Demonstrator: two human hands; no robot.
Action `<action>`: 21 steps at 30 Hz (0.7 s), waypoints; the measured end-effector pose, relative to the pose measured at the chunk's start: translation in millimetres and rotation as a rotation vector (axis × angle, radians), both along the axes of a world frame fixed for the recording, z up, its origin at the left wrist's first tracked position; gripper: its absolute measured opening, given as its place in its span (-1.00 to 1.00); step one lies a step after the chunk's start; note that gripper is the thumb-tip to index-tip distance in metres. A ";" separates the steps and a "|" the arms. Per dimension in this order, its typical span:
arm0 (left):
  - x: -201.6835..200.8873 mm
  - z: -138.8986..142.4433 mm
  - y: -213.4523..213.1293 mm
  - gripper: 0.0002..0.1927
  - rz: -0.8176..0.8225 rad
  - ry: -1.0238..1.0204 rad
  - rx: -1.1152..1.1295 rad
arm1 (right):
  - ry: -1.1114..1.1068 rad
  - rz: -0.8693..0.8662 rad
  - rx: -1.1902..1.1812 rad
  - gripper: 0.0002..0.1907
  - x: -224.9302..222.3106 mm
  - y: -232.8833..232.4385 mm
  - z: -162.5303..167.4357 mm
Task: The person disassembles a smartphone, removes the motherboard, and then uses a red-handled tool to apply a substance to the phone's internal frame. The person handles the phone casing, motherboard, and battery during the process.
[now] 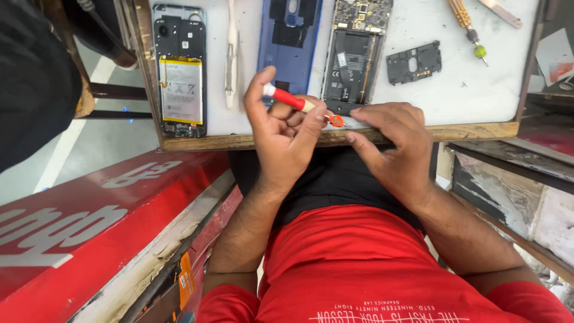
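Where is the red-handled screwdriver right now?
In the head view the red-handled screwdriver sits in the left hand at centre, over the tray's front edge, its tip beside the right hand and below the opened black phone.

Left hand (281, 134) grips a small red-handled screwdriver (290, 99), tip w/ orange collar pointing right, just at the near edge of the white work tray (466, 90). Right hand (391, 143) rests fingers on the tray's wooden rim, fingertips near the driver tip & the lower end of an opened phone (353, 60) w/ black battery. Further left: blue back cover (290, 42), white pry tool (231, 54), another opened phone (180, 72) w/ silver battery. Black plastic shield (414, 62) lies right of centre; yellow-handled driver (467, 24) beyond it.
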State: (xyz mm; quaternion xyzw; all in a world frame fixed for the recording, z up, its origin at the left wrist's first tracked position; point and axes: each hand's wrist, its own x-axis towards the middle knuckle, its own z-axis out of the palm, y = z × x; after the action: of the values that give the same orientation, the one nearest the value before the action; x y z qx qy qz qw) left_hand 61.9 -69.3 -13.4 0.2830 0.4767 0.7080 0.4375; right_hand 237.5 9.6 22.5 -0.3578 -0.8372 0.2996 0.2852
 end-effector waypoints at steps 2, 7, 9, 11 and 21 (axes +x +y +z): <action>1.1 0.3 1.1 -0.21 -0.013 0.001 -0.016 | 0.016 0.002 -0.008 -0.69 0.8 0.7 -0.3; 4.2 4.7 1.0 -0.20 -0.002 -0.032 -0.062 | 0.041 0.000 -0.022 -0.80 1.8 -0.9 -1.3; 5.9 4.8 -0.7 -0.20 0.000 -0.034 -0.056 | 0.041 -0.011 -0.017 -0.82 1.7 -1.9 -2.4; 7.5 3.7 -3.1 -0.20 0.003 -0.042 -0.035 | 0.021 -0.023 -0.005 -0.83 1.6 -3.0 -3.4; 12.2 1.7 -13.2 -0.23 0.022 0.479 0.092 | -0.019 0.031 0.050 -0.83 2.7 -2.0 -5.7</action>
State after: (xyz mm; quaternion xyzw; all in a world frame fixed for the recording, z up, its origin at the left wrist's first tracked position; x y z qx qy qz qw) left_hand 74.1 -82.5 -11.8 0.4572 0.5371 0.6465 0.2908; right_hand 240.2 7.6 16.8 -0.3406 -0.8525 0.2796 0.2813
